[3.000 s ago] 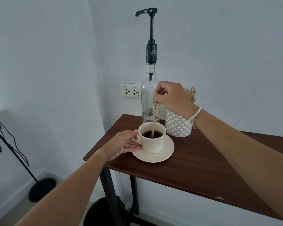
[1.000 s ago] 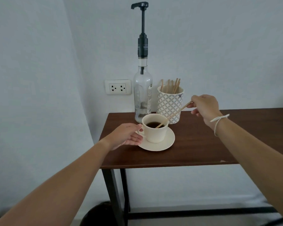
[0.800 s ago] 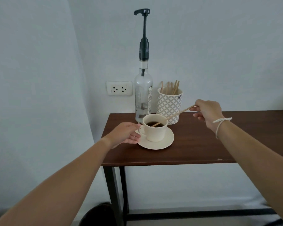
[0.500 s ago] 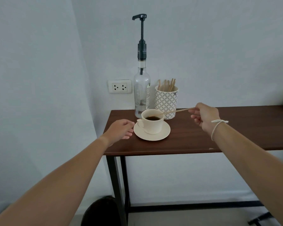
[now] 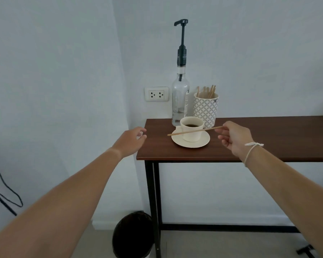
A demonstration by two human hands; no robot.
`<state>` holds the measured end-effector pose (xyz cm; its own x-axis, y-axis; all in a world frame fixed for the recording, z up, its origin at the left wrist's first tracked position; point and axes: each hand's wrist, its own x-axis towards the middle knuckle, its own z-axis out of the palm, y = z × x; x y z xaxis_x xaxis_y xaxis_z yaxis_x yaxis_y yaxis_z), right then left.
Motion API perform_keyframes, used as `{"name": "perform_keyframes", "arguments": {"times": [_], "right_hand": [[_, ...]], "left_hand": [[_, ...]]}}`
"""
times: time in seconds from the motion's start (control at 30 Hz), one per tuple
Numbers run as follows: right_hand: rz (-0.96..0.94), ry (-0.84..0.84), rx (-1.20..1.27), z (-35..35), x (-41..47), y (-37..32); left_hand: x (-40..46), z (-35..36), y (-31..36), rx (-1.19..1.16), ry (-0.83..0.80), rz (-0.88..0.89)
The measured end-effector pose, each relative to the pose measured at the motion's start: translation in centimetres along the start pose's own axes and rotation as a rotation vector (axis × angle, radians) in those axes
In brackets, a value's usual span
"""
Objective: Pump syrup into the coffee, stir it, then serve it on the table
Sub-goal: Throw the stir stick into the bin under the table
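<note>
A cream cup of dark coffee [image 5: 192, 131] stands on a cream saucer [image 5: 203, 143] near the left end of the dark wooden table [image 5: 268, 138]. Behind the cup is a clear glass syrup bottle [image 5: 180, 101] with a tall black pump. My right hand [image 5: 233, 137] pinches one end of a wooden stir stick [image 5: 193, 131], which is out of the coffee and lies nearly level in front of the cup. My left hand [image 5: 132, 141] hovers off the table's left edge, fingers loosely apart, holding nothing.
A patterned white holder [image 5: 205, 110] with several wooden sticks stands right of the bottle. A wall socket [image 5: 156, 94] is left of the bottle. A dark bin [image 5: 132, 235] sits on the floor by the table's left leg. A black stand with cable [image 5: 2, 192] is far left.
My right hand has pulled the stir stick out of the coffee and toward me. My left hand has let go of the cup and drawn back off the table. The view has backed away.
</note>
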<state>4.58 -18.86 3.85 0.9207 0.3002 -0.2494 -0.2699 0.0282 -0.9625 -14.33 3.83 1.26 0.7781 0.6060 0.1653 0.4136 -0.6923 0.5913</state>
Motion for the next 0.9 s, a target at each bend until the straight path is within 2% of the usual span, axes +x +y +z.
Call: {"name": "perform_keyframes", "arguments": {"times": [0.2, 0.33, 0.67, 0.9], "right_hand": [[0.019, -0.045, -0.014, 4.3, -2.1, 1.2], [0.009, -0.019, 0.002, 7.9, -3.0, 2.2], [-0.008, 0.083, -0.007, 19.9, -4.3, 4.8], [-0.009, 0.150, -0.061, 25.4, -3.6, 6.4]], "left_hand": [[0.2, -3.0, -5.0, 0.256, -0.046, 0.026], [2.2, -5.3, -8.7, 0.356, -0.040, 0.042], [10.8, -9.7, -18.6, 0.745, -0.050, 0.330], [16.1, -11.8, -21.3, 0.966, 0.029, 0.472]]}}
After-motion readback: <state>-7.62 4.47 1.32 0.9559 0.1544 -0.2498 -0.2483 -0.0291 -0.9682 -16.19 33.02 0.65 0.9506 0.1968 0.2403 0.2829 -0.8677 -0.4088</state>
